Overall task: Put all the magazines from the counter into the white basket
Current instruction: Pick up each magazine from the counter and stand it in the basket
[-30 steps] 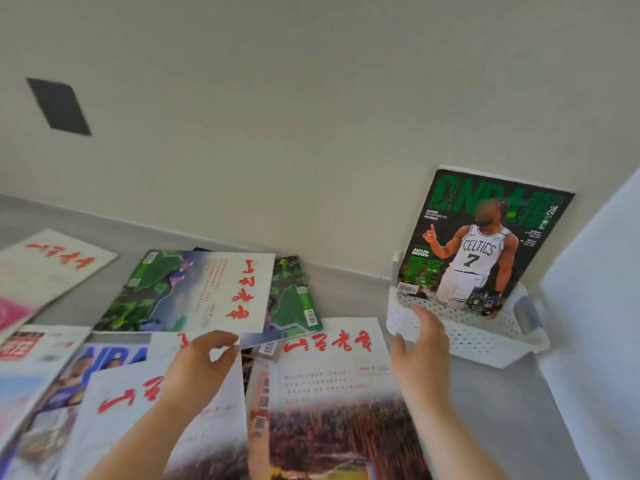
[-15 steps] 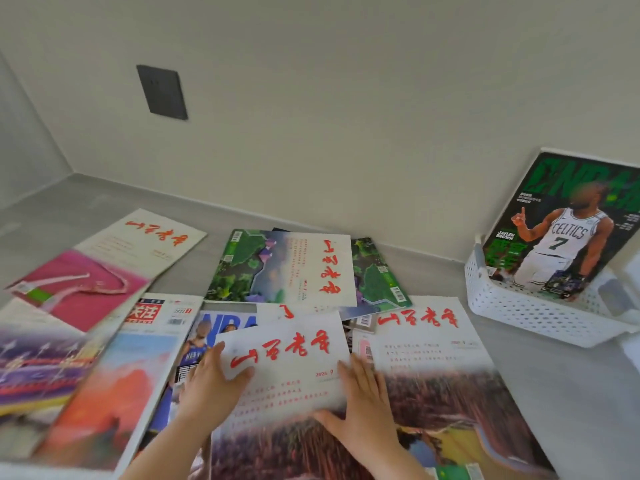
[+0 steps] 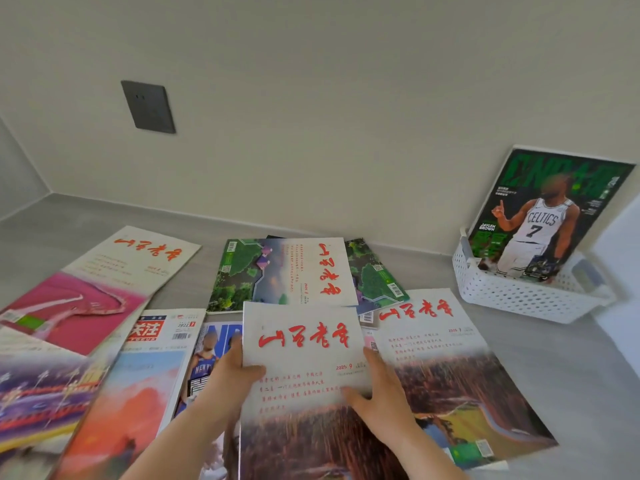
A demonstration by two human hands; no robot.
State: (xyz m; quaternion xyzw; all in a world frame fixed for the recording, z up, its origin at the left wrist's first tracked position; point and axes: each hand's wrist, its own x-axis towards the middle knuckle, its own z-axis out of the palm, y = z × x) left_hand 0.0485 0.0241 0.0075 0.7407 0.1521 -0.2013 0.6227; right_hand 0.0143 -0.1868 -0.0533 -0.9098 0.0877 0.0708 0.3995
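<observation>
Several magazines lie spread over the grey counter (image 3: 571,368). In the front middle, a white magazine with red calligraphy (image 3: 304,344) is lifted slightly above the others. My left hand (image 3: 232,372) grips its left edge, thumb on the cover. My right hand (image 3: 377,393) grips its right edge, thumb on the cover. The white basket (image 3: 519,299) stands at the right against the wall. A green basketball magazine (image 3: 547,216) stands upright in it, leaning on the wall.
A matching red-title magazine (image 3: 450,368) lies right of my hands. A green landscape one (image 3: 294,271) lies behind. A pink one (image 3: 90,299), an orange one (image 3: 138,393) and a basketball issue (image 3: 211,358) lie left. A dark socket plate (image 3: 148,106) is on the wall.
My right hand left the basket and came back to the pile. Both hands took hold of the white red-title magazine and raised it a little.
</observation>
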